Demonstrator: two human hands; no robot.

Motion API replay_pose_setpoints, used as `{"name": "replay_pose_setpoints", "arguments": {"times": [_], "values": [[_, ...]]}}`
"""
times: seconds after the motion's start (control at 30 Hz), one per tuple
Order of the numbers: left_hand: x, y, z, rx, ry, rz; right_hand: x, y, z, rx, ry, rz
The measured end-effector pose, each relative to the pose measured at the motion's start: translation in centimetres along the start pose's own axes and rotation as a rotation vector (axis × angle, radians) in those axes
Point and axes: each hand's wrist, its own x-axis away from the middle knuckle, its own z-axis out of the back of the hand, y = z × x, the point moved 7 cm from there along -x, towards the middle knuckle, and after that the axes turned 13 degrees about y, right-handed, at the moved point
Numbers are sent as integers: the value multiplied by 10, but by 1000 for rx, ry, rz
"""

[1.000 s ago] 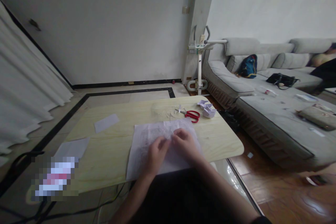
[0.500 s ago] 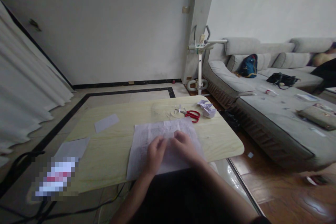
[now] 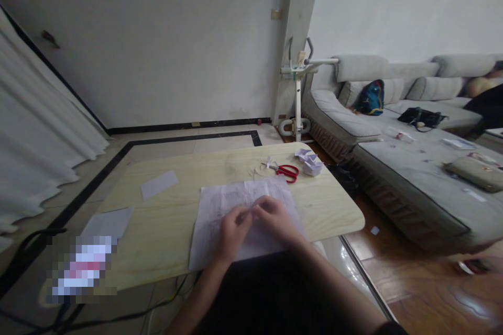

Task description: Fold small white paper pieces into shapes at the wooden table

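My left hand [image 3: 234, 230] and my right hand [image 3: 272, 215] meet above a large printed sheet [image 3: 214, 214] on the wooden table. Thumb and fingers of both are pinched closed, tip against tip. They hold a small pale piece of paper, mostly hidden by the fingers. Beyond the sheet's far right corner lie red-handled scissors [image 3: 288, 172], with thin paper scraps [image 3: 257, 171] around their blades. Folded white paper pieces [image 3: 312, 163] stand to the right of the scissors.
On the table's [image 3: 157, 235] left side are a white paper slip [image 3: 159, 185] and another paper sheet [image 3: 112, 222], near a blurred-out patch. Black cables hang at the lower left. A grey sofa [image 3: 408, 183] with bags and an exercise machine [image 3: 298, 94] stand beyond; someone sits far right.
My hands have drawn together, closing the small gap between my fingertips. The pale paper that showed there is now mostly covered. Things on the table have stayed put.
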Motion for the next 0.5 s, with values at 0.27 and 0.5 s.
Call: {"name": "replay_pose_setpoints", "arguments": {"times": [0.27,0.5], "values": [[-1,-6,3,2,58,44,-5,3,9,-43,112,-54],[0,-5,4,17,76,70,-4,5,8,-109,67,-95]]}}
